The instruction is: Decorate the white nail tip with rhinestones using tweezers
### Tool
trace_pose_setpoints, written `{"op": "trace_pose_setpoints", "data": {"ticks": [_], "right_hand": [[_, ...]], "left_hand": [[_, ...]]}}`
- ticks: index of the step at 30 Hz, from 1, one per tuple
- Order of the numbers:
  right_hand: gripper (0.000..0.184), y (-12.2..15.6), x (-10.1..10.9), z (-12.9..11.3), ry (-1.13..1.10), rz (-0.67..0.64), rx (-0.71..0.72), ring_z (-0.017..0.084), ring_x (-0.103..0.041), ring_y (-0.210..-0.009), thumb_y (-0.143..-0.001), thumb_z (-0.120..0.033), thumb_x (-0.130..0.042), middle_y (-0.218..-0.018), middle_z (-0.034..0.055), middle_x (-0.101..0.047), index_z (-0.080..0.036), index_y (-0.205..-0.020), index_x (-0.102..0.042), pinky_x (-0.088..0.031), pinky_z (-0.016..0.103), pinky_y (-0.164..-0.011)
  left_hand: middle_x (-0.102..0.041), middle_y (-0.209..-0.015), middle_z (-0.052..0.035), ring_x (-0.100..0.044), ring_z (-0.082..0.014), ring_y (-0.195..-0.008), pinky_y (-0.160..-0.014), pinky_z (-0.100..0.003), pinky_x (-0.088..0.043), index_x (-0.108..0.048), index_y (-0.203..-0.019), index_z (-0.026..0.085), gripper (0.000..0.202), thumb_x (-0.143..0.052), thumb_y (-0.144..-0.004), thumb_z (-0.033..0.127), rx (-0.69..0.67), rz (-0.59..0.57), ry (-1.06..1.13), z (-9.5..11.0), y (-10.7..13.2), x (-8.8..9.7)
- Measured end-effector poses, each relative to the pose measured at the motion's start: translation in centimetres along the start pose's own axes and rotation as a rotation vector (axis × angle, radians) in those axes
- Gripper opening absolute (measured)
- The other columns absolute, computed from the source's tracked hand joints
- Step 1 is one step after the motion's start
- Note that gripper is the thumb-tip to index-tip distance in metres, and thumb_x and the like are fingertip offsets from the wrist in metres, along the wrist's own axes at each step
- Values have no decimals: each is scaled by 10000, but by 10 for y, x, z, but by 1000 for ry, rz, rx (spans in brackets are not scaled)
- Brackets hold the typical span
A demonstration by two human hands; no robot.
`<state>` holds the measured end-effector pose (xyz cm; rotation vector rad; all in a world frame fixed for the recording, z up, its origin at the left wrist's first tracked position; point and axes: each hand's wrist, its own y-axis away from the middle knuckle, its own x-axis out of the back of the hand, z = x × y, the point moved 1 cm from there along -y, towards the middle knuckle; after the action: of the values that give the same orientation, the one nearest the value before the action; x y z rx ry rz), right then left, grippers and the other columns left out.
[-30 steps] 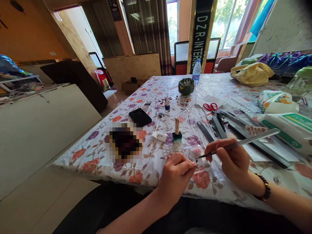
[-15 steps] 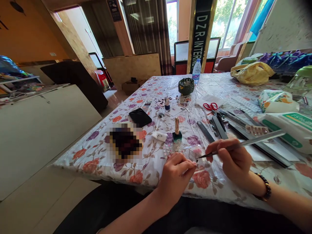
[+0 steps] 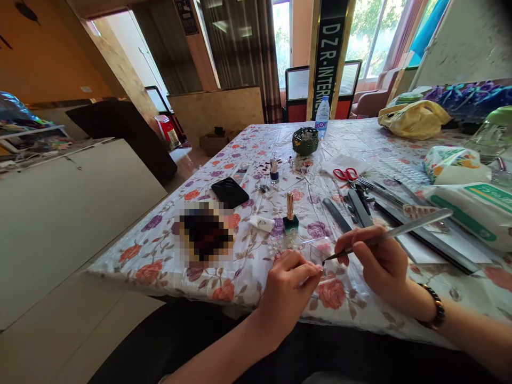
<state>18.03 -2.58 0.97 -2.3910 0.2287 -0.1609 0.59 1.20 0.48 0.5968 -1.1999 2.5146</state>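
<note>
My right hand (image 3: 378, 261) pinches a long silver tweezers (image 3: 404, 230), whose tip points left at the fingertips of my left hand (image 3: 288, 288). The left hand's fingers are pressed together in a pinch at the near edge of the flowered tablecloth (image 3: 248, 266); what they hold is too small to make out. A clear plastic bag (image 3: 324, 250) lies on the cloth just behind both hands. A green nail polish bottle with a gold cap (image 3: 290, 215) stands behind them.
On the table lie a black phone (image 3: 229, 192), a white tube (image 3: 262, 223), red scissors (image 3: 346, 175), nail files (image 3: 348, 210), a blue polish bottle (image 3: 274, 172), a green basket (image 3: 305, 141), a water bottle (image 3: 322, 117), wet-wipe packs (image 3: 476, 210) and a yellow bag (image 3: 414, 120). Left of it stands a low cabinet (image 3: 60, 213).
The rear end of the tweezers swung slightly right, then back, while the tip stayed at my left fingertips. Both hands hardly moved.
</note>
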Motion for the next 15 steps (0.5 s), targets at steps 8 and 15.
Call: {"op": "trace_pose_setpoints", "data": {"ticks": [8, 15], "right_hand": [[66, -1, -1, -1, -21, -3, -8, 125, -626, -571, -905, -171, -503, -804, 17, -671, -223, -932, -533, -532, 270, -503], [101, -2, -2, -1, -20, 6, -2, 116, -625, -590, -904, -139, -497, -819, 12, -670, -223, -947, -532, -536, 258, -522]], "left_hand": [[-584, -627, -10, -579, -113, -631, -600, -229, -496, -679, -668, 160, 126, -647, -779, 110, -6, 5, -6, 0, -1, 0], [-591, -623, -13, -582, -115, -631, -604, -231, -492, -685, -671, 150, 117, -653, -772, 98, -13, 3, 3, 0, 0, 0]]}}
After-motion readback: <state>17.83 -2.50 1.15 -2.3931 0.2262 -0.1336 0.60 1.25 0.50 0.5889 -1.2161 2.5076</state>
